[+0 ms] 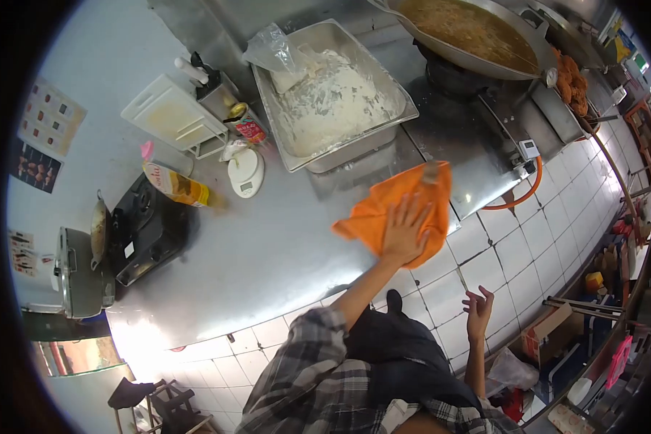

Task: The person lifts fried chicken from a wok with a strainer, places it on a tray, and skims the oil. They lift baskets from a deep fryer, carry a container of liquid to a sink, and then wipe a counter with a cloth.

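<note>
My left hand (405,230) lies flat with fingers spread on an orange cloth (372,210) at the edge of the steel counter (267,253). Part of the cloth hangs past the edge, and a darker patch shows at its far corner. Just beyond it stands a deep steel tray (405,119) with white flour (340,108) and a clear plastic bag (271,50) in it. My right hand (479,311) hangs over the tiled floor, its fingers apart and slightly bent, holding nothing.
A wide pan of oil (477,32) sits on a burner, with an orange hose (524,199) below and fried pieces (570,83) beside it. Leftward are a kitchen scale (246,172), a can (248,124), a tipped-looking oil bottle (173,184), cutting boards (173,112) and a black stove (148,224).
</note>
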`<state>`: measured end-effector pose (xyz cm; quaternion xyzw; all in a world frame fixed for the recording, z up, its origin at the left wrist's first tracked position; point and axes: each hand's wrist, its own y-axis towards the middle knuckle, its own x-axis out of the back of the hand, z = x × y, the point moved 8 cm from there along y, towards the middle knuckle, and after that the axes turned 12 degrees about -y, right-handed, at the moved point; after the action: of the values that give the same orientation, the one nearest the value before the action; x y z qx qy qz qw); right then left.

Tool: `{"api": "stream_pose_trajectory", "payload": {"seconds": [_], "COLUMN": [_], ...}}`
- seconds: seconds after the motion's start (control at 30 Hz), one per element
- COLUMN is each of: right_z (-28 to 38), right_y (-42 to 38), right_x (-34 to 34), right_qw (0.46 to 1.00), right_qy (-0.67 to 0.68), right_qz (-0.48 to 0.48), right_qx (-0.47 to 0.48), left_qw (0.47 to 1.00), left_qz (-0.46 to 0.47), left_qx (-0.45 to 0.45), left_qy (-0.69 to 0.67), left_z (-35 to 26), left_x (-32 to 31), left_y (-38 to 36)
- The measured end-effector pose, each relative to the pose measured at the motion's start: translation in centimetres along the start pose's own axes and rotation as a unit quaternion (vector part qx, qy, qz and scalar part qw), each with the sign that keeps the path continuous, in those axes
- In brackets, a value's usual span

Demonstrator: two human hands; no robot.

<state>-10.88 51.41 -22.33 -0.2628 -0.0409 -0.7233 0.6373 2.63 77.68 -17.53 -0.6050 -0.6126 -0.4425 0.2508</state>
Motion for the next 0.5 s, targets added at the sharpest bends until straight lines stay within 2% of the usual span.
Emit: {"api": "stream_pose_trajectory", "payload": {"seconds": [0.03, 0.07, 0.1, 0.13, 0.17, 0.23, 0.33, 0.4, 0.43, 0.47, 0.5], "right_z": [1.8, 2.6, 3.4, 4.3, 7.1, 12.4, 18.2, 18.5, 18.3, 18.6, 19.8], "right_y": [0.1, 0.6, 0.8, 0.7, 1.0, 2.3, 5.7, 6.5, 6.6, 6.5, 5.7], "right_x": [-0.2, -0.4, -0.3, -0.3, -0.6, -2.9, -9.8, -14.8, -18.3, -21.2, -22.7], "right_qw": [1.000, 1.000, 0.998, 0.997, 0.983, 0.963, 0.941, 0.923, 0.893, 0.851, 0.852], "right_qy": [-0.001, -0.004, -0.003, -0.002, -0.090, -0.113, -0.116, -0.139, -0.255, -0.368, -0.363], "right_qz": [0.000, -0.001, -0.026, -0.050, -0.100, -0.101, -0.022, -0.004, -0.007, -0.011, -0.019], "right_qx": [0.029, 0.030, 0.049, 0.066, 0.122, 0.221, 0.316, 0.358, 0.370, 0.375, 0.376], "left_qw": [1.000, 0.999, 0.995, 0.995, 0.992, 0.989, 0.983, 0.996, 0.996, 0.979, 0.937], "left_qz": [-0.001, 0.005, 0.014, 0.017, 0.033, 0.047, 0.081, 0.079, 0.075, 0.034, -0.004], "left_qx": [0.001, -0.037, -0.075, -0.073, -0.091, -0.113, -0.087, -0.014, -0.020, -0.007, 0.005], "left_qy": [-0.005, -0.038, -0.070, -0.073, -0.083, -0.088, -0.137, -0.051, -0.045, -0.199, -0.348], "left_z": [-0.6, -1.6, -2.4, -2.5, -2.8, -3.0, -1.9, 1.9, 3.7, 6.1, 8.7], "left_x": [-0.9, -1.5, -1.9, -2.2, -2.3, -1.3, 1.2, 2.7, 3.4, 4.5, 5.5], "left_y": [1.2, 2.3, 2.6, 2.5, 2.1, 0.8, -2.9, -5.1, -6.1, -7.0, -7.5]}}
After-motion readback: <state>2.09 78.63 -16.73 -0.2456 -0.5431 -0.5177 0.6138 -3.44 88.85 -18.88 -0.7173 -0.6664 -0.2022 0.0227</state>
